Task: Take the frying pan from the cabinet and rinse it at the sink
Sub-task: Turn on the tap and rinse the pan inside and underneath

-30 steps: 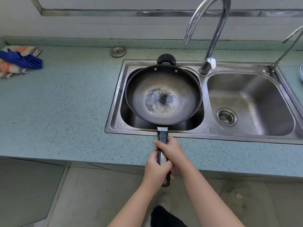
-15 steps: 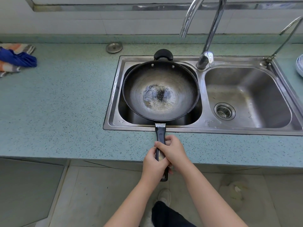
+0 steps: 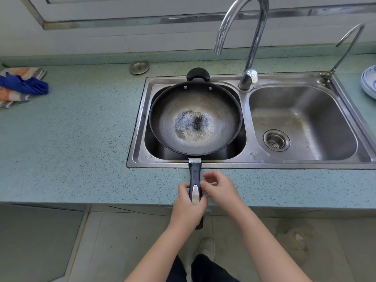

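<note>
The left hand (image 3: 190,204) grips the frying pan (image 3: 195,119) handle over the sink's (image 3: 246,159) left basin. The right hand (image 3: 220,187) hovers beside it, fingers loosely spread.

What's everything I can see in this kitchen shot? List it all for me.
Dark round metal frying pan: one, blackish-grey, over the left basin, long handle toward the person.
Stainless steel double sink: one, silver, set in the countertop.
Tall curved chrome tap: one, silver, behind the basins.
Thin curved tap: one, silver, far right.
Round metal sink plug: one, silver, on the counter.
Speckled countertop: one, teal.
Cloths: bundle, blue and orange-striped, far left.
Plates: stack, white-blue, right edge.
Left hand: gripping the handle.
Right hand: open beside the handle.
</note>
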### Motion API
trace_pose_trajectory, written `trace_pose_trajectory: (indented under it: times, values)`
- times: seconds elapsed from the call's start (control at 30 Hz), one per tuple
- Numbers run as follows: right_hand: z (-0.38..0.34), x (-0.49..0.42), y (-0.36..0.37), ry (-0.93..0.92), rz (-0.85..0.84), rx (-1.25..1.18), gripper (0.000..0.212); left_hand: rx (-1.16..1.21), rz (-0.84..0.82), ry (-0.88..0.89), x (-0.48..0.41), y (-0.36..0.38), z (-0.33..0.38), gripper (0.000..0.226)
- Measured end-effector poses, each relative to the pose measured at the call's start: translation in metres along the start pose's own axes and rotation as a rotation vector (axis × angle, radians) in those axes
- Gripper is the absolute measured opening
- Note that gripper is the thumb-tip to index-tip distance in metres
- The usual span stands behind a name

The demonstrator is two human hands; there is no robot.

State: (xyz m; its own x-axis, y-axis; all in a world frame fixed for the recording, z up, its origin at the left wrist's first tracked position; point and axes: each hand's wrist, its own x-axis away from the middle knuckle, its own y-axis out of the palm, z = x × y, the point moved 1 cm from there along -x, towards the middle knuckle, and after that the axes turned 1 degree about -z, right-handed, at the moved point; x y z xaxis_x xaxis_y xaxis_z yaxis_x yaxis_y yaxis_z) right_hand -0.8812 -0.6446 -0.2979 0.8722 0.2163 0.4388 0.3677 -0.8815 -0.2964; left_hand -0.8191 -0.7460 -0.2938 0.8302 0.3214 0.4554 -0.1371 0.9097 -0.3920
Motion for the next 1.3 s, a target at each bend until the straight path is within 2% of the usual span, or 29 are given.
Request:
trace_pose_trajectory:
  times: [0.17, 0.27, 0.47, 0.6, 0.7, 0.8, 0.87, 1.03, 1.3]
  values:
    - [-0.004, -0.001, -0.024, -0.028, 0.089, 0.009, 0.015, -0.3, -0.011, 0.15, -0.01, -0.012, 0.009, 0.054]
    - [-0.011, -0.003, -0.033, -0.039, 0.139, 0.037, 0.02, -0.5, 0.025, 0.294, -0.022, -0.018, 0.021, 0.05]
    - [-0.036, -0.012, -0.058, -0.096, 0.273, 0.09, 0.028, -0.633, 0.055, 0.574, -0.054, -0.016, 0.06, 0.044]
    - [-0.057, -0.023, -0.082, -0.166, 0.386, 0.169, 0.029, -0.698, -0.001, 0.67, -0.081, -0.004, 0.09, 0.052]
    - [-0.067, -0.037, -0.099, -0.216, 0.436, 0.308, 0.033, -0.713, -0.015, 0.757, -0.097, 0.007, 0.105, 0.049]
    - [-0.07, -0.053, -0.116, -0.241, 0.441, 0.423, 0.039, -0.674, -0.036, 0.777, -0.106, 0.019, 0.112, 0.041]
    - [-0.071, -0.065, -0.13, -0.248, 0.43, 0.518, 0.043, -0.678, -0.07, 0.761, -0.11, 0.03, 0.117, 0.041]
    - [-0.071, -0.114, -0.169, -0.281, 0.372, 0.687, 0.049, -0.555, -0.053, 0.856, -0.127, 0.06, 0.128, 0.043]
    - [-0.074, -0.182, -0.207, -0.423, 0.288, 0.834, 0.058, -0.709, -0.011, 0.786, -0.153, 0.1, 0.146, 0.051]
